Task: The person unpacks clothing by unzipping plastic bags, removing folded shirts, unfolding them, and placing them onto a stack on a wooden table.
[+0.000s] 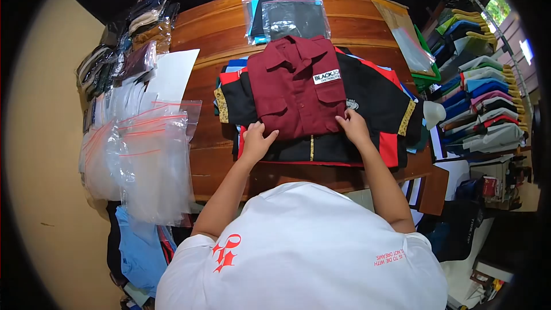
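A folded maroon shirt with a collar, two chest pockets and a white label lies on a black and red garment, which tops a pile of clothes on the wooden table. At the shirt's lower left corner is my left hand, its thumb and forefinger apart at the hem. My right hand touches the lower right corner, with its fingers closed on the shirt's edge.
Bagged dark clothing lies at the table's back. Clear plastic bags and bagged garments are at the left. To the right are a small white object, a board and hanging shirts.
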The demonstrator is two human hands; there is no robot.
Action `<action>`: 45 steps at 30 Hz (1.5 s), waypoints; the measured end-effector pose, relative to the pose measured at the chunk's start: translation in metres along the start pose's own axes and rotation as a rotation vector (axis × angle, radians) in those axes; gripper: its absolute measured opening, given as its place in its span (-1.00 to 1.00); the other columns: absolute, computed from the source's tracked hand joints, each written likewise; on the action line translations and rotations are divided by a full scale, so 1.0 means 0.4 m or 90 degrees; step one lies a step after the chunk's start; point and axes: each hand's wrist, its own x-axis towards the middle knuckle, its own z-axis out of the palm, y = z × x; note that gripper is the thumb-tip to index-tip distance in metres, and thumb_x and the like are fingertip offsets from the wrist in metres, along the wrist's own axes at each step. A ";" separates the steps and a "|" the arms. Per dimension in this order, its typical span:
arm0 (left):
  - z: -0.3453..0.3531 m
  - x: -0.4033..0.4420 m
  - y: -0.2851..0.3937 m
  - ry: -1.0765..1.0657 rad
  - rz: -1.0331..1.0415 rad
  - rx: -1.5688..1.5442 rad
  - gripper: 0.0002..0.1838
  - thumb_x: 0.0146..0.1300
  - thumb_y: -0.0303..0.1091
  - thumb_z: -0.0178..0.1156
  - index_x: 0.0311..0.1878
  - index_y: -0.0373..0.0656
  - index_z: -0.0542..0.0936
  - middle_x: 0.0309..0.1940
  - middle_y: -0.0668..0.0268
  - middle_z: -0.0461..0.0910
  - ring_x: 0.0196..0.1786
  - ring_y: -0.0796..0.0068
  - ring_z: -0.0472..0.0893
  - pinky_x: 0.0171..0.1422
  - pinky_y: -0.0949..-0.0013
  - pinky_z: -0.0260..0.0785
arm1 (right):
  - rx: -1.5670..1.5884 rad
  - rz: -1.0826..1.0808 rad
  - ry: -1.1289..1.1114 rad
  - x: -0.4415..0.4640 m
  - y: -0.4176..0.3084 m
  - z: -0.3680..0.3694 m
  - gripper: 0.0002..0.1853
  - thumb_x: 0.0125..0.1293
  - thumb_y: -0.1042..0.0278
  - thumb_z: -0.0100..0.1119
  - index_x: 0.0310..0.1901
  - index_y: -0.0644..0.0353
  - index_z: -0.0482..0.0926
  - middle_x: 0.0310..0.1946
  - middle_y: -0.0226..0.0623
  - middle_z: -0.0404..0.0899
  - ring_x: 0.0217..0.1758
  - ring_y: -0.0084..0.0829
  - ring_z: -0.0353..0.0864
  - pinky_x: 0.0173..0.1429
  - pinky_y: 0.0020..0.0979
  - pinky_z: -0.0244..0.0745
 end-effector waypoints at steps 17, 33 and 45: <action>-0.024 -0.128 -0.040 -0.175 -0.119 -0.374 -0.56 0.23 -0.25 0.26 0.12 -0.25 0.50 -0.02 0.15 0.61 0.02 0.32 0.58 0.18 0.32 0.35 | 0.537 0.058 -0.181 -0.168 0.069 0.032 -0.69 0.29 0.47 0.06 0.05 0.32 0.53 -0.15 -0.38 0.61 -0.07 -0.61 0.52 0.08 -0.54 0.38; -0.187 -0.100 0.108 -0.274 -0.035 -0.464 -0.63 0.20 -0.32 0.26 0.04 -0.29 0.56 -0.10 0.23 0.65 -0.04 0.44 0.58 0.13 0.36 0.37 | 0.278 -0.113 -0.336 -0.202 -0.115 -0.075 -0.64 0.13 0.32 0.34 -0.10 0.37 0.59 -0.16 -0.16 0.65 -0.10 -0.40 0.62 0.03 -0.41 0.48; -0.067 -0.135 0.103 -0.425 -0.281 -0.713 -0.24 0.11 -0.32 0.33 0.36 -0.26 0.24 0.29 0.22 0.36 0.32 0.35 0.33 0.41 0.29 0.12 | 0.817 0.249 -0.541 -0.234 -0.080 0.003 -0.48 0.20 0.38 0.28 0.19 0.30 0.40 0.11 -0.22 0.52 0.12 -0.36 0.54 0.28 -0.32 0.39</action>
